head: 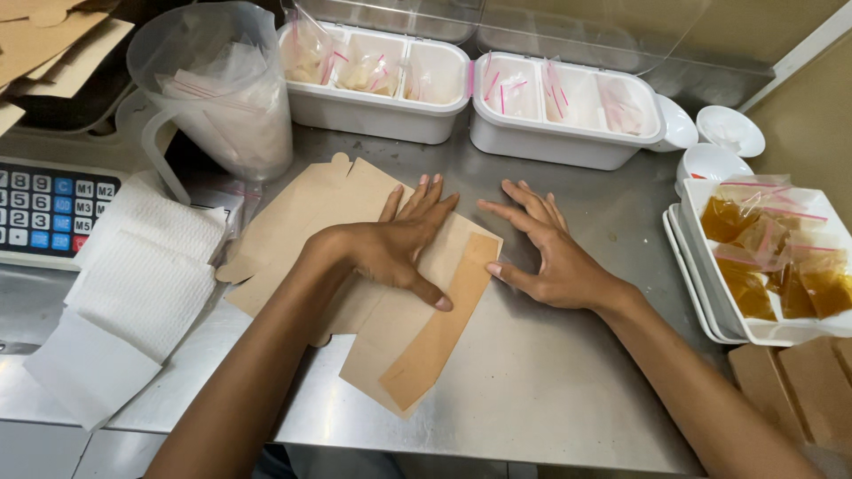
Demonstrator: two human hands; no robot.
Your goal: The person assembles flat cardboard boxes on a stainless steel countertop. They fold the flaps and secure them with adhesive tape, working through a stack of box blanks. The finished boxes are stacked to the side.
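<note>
Left grip (395,244) presses flat a tan, creased cardboard sleeve (426,341) on steel.

A steel counter (550,372) carries flat brown cardboard sheets (355,231) at its middle. Left of the cardboard lie white paper towels (142,275) and a calculator (49,208); behind it stand a clear plastic jug (222,89) and two white divided tubs (382,75). Right of the cardboard sits a white tray (710,293) of sauce bags.

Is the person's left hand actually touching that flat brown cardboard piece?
Touching. The head view shows the left hand pressed flat on the brown cardboard piece, fingers spread, thumb lying on its darker strip.
</note>
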